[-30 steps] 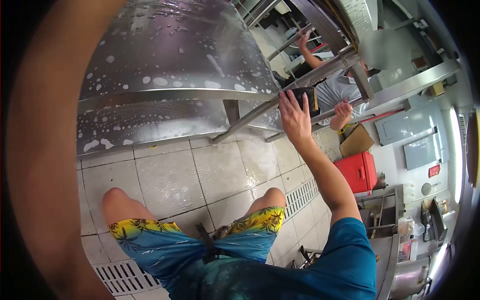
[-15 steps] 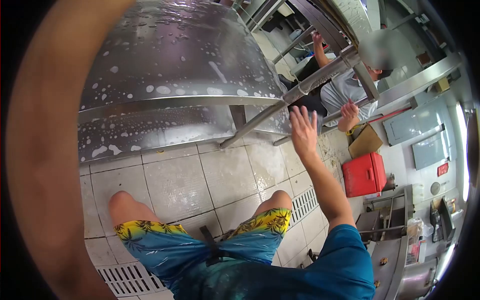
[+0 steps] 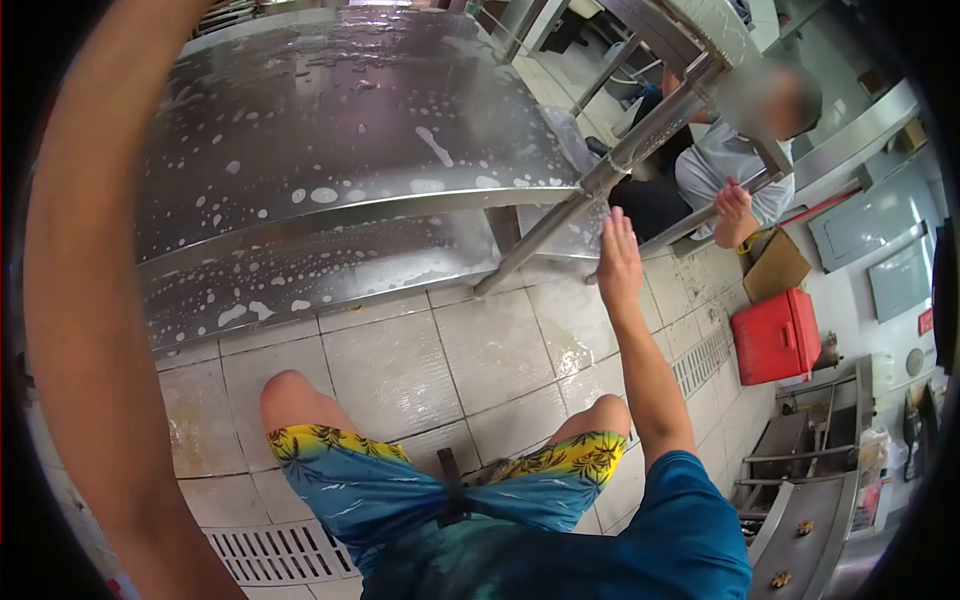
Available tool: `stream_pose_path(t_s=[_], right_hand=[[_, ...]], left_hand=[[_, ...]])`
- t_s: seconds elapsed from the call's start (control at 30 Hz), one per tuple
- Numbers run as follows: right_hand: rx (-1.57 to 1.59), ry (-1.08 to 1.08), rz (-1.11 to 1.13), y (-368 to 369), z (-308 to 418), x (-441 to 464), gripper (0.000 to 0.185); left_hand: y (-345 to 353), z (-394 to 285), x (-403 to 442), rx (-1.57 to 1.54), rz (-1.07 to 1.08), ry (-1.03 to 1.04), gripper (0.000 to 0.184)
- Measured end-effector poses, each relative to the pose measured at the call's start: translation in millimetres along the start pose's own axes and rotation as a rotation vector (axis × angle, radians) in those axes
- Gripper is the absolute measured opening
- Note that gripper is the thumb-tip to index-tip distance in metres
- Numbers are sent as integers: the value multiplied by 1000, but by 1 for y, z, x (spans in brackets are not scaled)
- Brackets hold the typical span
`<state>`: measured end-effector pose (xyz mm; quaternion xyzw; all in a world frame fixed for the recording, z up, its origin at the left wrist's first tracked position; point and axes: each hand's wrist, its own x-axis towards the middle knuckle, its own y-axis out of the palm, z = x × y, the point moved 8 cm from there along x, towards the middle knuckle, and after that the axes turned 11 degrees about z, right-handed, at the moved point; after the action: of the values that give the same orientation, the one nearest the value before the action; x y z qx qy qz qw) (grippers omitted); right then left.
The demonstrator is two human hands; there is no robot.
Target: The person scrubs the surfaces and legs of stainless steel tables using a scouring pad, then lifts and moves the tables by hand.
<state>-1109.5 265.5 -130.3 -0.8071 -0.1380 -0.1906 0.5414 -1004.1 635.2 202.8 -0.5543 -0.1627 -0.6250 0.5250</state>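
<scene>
My right hand (image 3: 621, 262) is raised with its fingers stretched out and holds nothing. It is nearest to the metal leg of the steel table (image 3: 300, 90), whose top and lower shelf are wet and dotted with white foam. Whether the hand touches the leg I cannot tell. My left forearm (image 3: 85, 300) runs up the left side of the view, very close to the camera. The left hand itself lies beyond the upper edge, out of sight.
Behind the table frame a person in a light grey shirt (image 3: 715, 160) sits low, one hand (image 3: 733, 210) raised. A red box (image 3: 770, 335) and a piece of cardboard (image 3: 775, 265) stand on the wet tiled floor (image 3: 390, 370). Floor grates (image 3: 275, 555) and a stove (image 3: 805, 530) are nearby.
The view has shifted, so the table leg, red box and person appear further right. My right hand's fingers are closer together than before. The left forearm has moved slightly.
</scene>
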Motion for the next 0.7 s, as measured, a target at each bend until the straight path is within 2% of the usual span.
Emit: stream_pose_path(t_s=[0.03,0.07,0.2,0.3,0.33,0.4,0.47,0.57,0.63,0.7], right_hand=[[62,46,-112,-13,-1,-3,41],[123,95,-223,-26,-5,-7,41],[141,14,-445,-89,17,40,37],[66,58,-342,-32,13,47,38],[180,64,-354,-10,7,37,40],[519,340,-182,54,-3,-3,41],[763,582,-147,106,8,-62,39],[868,713,-213,139,35,-88,37],[931,825,-236,142,45,-67,35],[1040,926,-467,133,53,-48,34]], left_hand=[[-5,-5,-4,36,-69,38,20],[-9,-9,-7,-106,-69,122,20],[-3,-22,-9,-133,-42,192,23],[3,-20,-9,-110,-5,222,26],[4,-20,-7,-103,3,232,27],[3,-24,-5,-94,19,256,29],[7,-23,-5,-90,39,278,31],[12,-19,-2,-72,75,309,34],[21,-13,3,-57,108,334,36],[27,-7,10,-11,134,363,38]])
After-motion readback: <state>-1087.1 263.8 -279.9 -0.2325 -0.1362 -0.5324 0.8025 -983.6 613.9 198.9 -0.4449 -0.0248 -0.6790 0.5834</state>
